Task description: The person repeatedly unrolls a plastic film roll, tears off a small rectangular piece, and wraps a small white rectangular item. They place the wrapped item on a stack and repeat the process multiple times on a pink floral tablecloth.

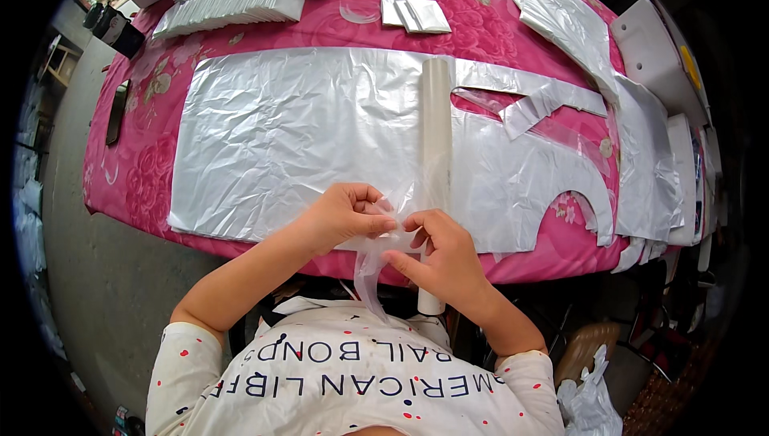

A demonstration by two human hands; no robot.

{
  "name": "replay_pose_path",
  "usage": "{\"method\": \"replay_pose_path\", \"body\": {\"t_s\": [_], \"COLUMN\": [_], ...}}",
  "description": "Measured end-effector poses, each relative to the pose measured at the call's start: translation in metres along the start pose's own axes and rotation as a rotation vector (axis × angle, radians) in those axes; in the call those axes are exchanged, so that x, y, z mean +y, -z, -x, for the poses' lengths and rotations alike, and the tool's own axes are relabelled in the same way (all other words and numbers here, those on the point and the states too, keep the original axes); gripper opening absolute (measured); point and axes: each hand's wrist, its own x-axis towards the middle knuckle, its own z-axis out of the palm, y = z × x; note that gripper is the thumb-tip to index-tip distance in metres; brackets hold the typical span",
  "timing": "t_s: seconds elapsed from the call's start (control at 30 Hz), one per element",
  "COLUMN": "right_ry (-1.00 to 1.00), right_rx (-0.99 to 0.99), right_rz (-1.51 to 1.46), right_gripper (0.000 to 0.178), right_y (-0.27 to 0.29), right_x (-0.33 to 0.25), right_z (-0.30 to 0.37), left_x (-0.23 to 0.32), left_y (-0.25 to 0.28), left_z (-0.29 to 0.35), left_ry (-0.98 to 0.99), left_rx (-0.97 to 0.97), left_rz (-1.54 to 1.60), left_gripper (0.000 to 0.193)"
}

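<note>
My left hand (352, 213) pinches a thin, clear plastic strip (369, 276) with thumb and fingers. Close beside it, my right hand (440, 250) has its fingers curled around the same film, thumb pointing inward. The strip's loose end hangs down over the table's front edge. Beneath and beyond both hands lies a flat stack of whitish plastic aprons (280, 132), with curved cut-outs at its right end. Across the stack rests a long beige tube (436, 116); its lower end sticks out past the table edge by my right forearm.
A pink flowered cloth (152, 172) covers the table. Rows of folded white packets (232, 10) stand at the back left, and a few more packets (415, 16) lie at the back. A dark phone-like object (118, 113) is at the left edge. White boxes (653, 48) stand at right.
</note>
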Motion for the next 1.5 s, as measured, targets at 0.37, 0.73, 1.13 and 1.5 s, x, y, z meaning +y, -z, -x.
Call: {"method": "replay_pose_path", "body": {"t_s": [0.37, 0.73, 1.13, 1.5], "right_ry": [-0.186, 0.023, -0.474, -0.484], "right_rx": [0.253, 1.061, -0.096, -0.081], "right_rz": [-0.610, 0.236, 0.153, 0.166], "right_gripper": [0.007, 0.019, 0.047, 0.045], "right_y": [0.083, 0.118, -0.001, -0.003], "right_x": [0.068, 0.095, 0.025, 0.025], "right_z": [0.010, 0.082, 0.063, 0.063], "left_x": [0.008, 0.016, 0.082, 0.011], "left_y": [-0.003, 0.027, 0.182, -0.018], "left_z": [-0.009, -0.005, 0.070, -0.012], "left_ry": [-0.006, 0.104, 0.080, -0.923], "left_rx": [0.051, -0.007, 0.468, 0.318], "left_rz": [-0.079, -0.141, -0.749, -1.289], "left_gripper": [0.019, 0.018, 0.015, 0.047]}}
